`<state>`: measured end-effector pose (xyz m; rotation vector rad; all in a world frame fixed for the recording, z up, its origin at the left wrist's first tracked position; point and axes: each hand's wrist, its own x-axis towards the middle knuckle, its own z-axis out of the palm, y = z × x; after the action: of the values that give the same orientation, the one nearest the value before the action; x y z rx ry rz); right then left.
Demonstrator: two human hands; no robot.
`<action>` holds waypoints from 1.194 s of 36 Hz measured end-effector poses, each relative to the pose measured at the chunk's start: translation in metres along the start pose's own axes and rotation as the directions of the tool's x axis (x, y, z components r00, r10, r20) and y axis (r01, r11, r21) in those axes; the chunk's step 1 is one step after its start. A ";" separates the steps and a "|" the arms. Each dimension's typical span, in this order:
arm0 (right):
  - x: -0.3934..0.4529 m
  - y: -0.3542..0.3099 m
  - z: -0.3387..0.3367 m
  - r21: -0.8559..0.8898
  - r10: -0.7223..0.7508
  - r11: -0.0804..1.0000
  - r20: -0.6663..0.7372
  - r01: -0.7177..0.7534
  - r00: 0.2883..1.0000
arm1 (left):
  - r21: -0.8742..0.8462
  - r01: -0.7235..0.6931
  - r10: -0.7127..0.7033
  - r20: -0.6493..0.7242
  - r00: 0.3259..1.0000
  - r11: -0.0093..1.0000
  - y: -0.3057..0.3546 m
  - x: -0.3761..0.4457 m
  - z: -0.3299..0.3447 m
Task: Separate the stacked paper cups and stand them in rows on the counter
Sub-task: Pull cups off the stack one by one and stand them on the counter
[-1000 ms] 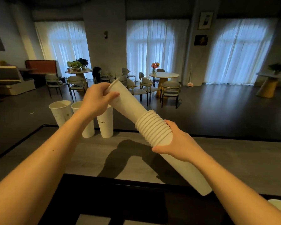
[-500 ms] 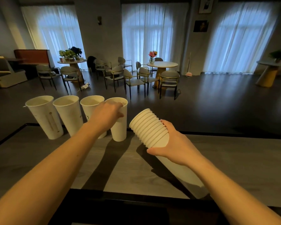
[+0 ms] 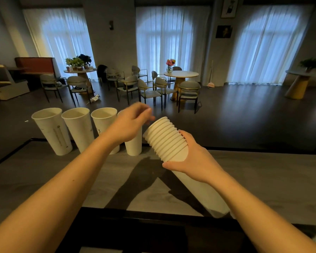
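Right hand (image 3: 193, 159) round tilted stack (image 3: 169, 141), rims apparently up-left.

Two bare forearms, left hand (image 3: 130, 123) and right hand (image 3: 192, 157) ungloved (no sleeves, no jewellery)

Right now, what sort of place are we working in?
Probably a café or event room: round tables with flower vases, grouped chairs, and a serving counter holding paper cups.

Dim room, backlit by 3 curtained windows (image 3: 164, 44); left hand (image 3: 130, 123) motion-blurred; wide-angle edge distortion.
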<state>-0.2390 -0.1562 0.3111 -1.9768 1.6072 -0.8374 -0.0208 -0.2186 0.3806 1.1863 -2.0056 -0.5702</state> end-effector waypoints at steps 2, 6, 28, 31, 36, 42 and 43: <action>-0.009 -0.005 -0.006 0.000 0.007 1.000 -0.002 -0.007 1.000 | -0.090 0.115 -0.089 0.253 0.963 0.989 0.015 -0.012 0.000; -0.029 -0.010 -0.017 -0.035 0.019 0.999 0.005 -0.019 1.000 | -0.125 0.122 -0.068 0.368 0.927 0.985 0.034 -0.033 0.000; -0.056 0.041 -0.065 -0.131 0.200 0.970 -0.042 -0.204 0.979 | 0.291 0.009 0.050 -0.195 0.980 0.957 0.044 0.000 0.029; -0.046 0.047 -0.063 -0.110 0.197 0.974 -0.038 -0.200 0.980 | 0.492 -0.041 0.082 -0.061 0.995 0.870 0.027 0.012 0.055; -0.032 0.054 -0.052 -0.083 0.177 0.980 -0.034 -0.179 0.984 | 0.608 -0.053 0.069 -0.003 0.998 0.792 0.002 0.032 0.070; -0.016 0.056 -0.042 -0.061 0.149 0.987 -0.030 -0.150 0.988 | 0.649 -0.112 0.177 -0.035 0.984 0.752 -0.012 0.050 0.079; -0.012 0.056 -0.040 -0.061 0.144 0.988 -0.026 -0.145 0.989 | 0.662 -0.117 0.191 -0.040 0.981 0.741 -0.015 0.053 0.079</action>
<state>-0.3077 -0.1556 0.2990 -1.8721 1.7855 -0.7637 -0.0899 -0.2712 0.3385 1.3819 -2.2551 0.3321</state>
